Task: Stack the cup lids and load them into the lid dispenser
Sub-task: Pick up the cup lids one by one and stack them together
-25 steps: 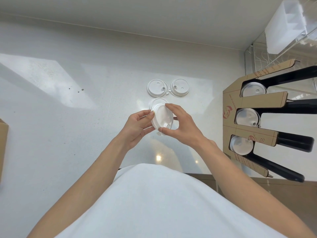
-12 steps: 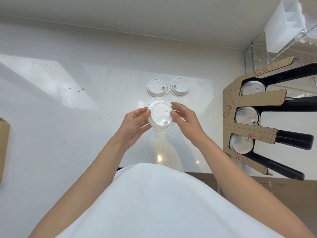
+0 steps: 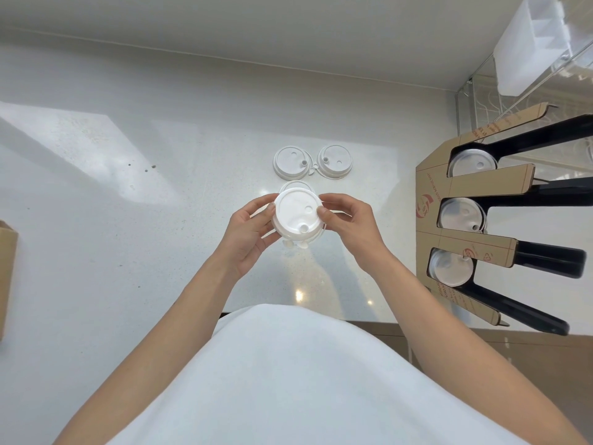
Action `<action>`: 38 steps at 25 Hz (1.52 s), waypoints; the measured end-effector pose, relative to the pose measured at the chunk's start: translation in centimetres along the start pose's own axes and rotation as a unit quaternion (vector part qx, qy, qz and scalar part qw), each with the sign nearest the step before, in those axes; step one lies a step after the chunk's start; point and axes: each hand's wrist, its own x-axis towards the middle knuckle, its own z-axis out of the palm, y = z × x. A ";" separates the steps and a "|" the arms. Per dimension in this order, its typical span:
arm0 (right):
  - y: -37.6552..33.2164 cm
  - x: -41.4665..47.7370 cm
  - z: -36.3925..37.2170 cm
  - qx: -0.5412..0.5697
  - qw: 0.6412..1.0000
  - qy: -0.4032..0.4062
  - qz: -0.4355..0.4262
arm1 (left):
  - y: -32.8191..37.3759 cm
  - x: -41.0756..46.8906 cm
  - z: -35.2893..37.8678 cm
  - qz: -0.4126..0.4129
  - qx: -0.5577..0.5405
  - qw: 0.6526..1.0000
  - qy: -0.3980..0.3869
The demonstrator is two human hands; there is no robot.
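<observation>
A small stack of white cup lids [image 3: 296,216] is held flat, top side up, above the white counter [image 3: 128,220]. My left hand [image 3: 248,231] grips its left rim and my right hand [image 3: 348,224] pinches its right rim. Just behind the stack another lid [image 3: 294,185] lies on the counter, mostly hidden. Two more white lids, one [image 3: 291,162] beside the other [image 3: 335,161], lie farther back. The cardboard lid dispenser [image 3: 475,248] stands at the right, with lids showing in its three slots.
A clear rack [image 3: 481,101] and a white container [image 3: 539,40] stand behind the dispenser at the back right. A brown cardboard box edge [image 3: 8,274] sits at the far left. The counter's front edge runs below my arms.
The lid stack was tilted on edge a second ago; it has been turned flat, face up, and both hands now hold it by opposite rims.
</observation>
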 end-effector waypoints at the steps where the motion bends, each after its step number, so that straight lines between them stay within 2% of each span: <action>1: 0.0 0.0 0.0 0.001 1.000 0.003 -0.001 | 0.0 0.0 0.1 0.002 0.004 1.000 0.003; 6: 0.2 0.2 0.2 0.006 1.000 0.015 0.000 | 0.0 -0.1 0.3 0.018 0.034 0.999 0.015; 16: 0.6 0.3 0.2 0.019 1.000 0.024 -0.006 | 0.0 -0.5 0.2 0.040 0.080 0.996 -0.009; 29: 0.5 -0.1 0.0 0.022 1.000 0.004 -0.006 | -0.4 0.4 0.6 0.065 0.104 0.992 0.041; 38: 1.2 0.4 0.1 -0.008 0.999 0.038 -0.006 | -1.0 1.3 0.1 0.054 0.139 0.988 0.049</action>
